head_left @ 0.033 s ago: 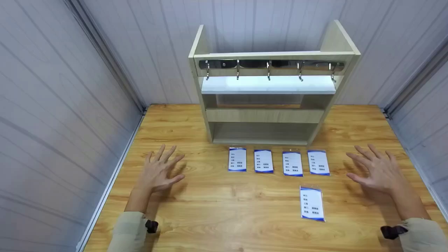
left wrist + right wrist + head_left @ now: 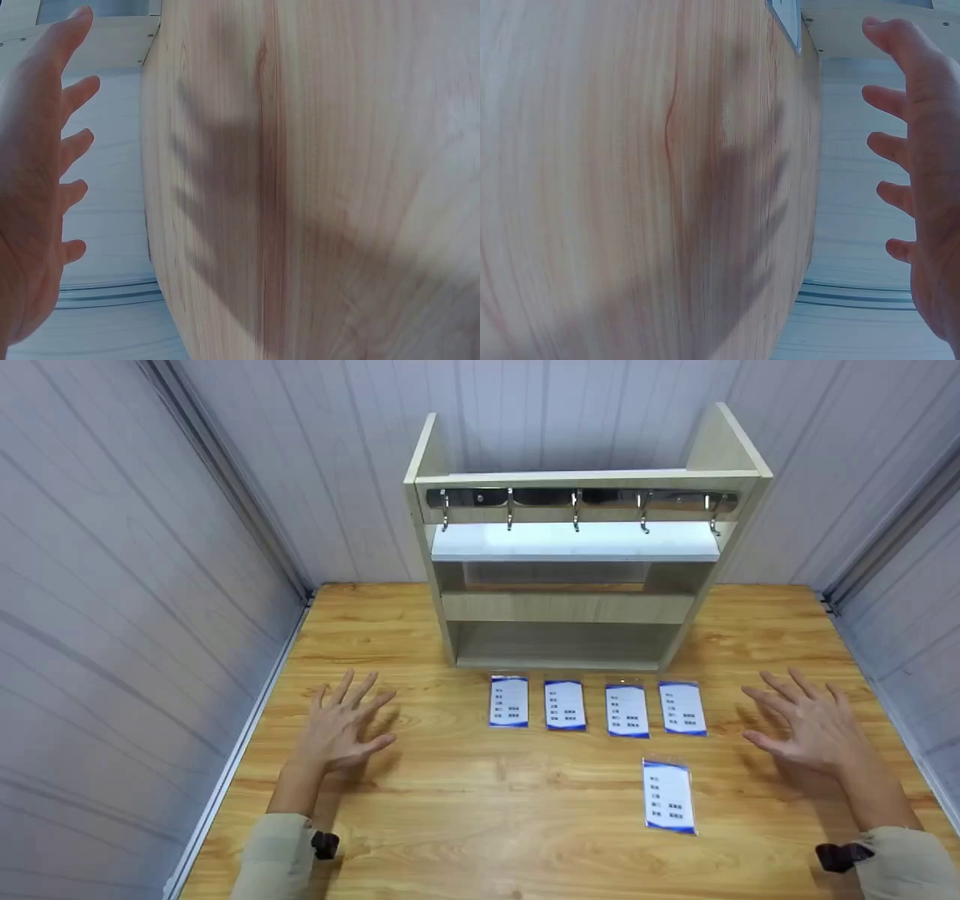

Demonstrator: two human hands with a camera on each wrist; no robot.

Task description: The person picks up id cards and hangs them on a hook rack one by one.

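Wooden table (image 2: 465,802) is being hovered over by both hands, fingers spread apart, nothing held: left hand (image 2: 341,727) well left of four badge cards (image 2: 598,706) in a row, right hand (image 2: 806,724) just beside them, near a fifth card (image 2: 667,795).

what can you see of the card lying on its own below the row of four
The lone card is a white badge with blue bands at top and bottom and rows of small dark print, too small to read, apparently in a clear sleeve. It lies flat on the wooden table, long side toward the camera, slightly tilted, nearer the right hand. Nothing touches it but the table.
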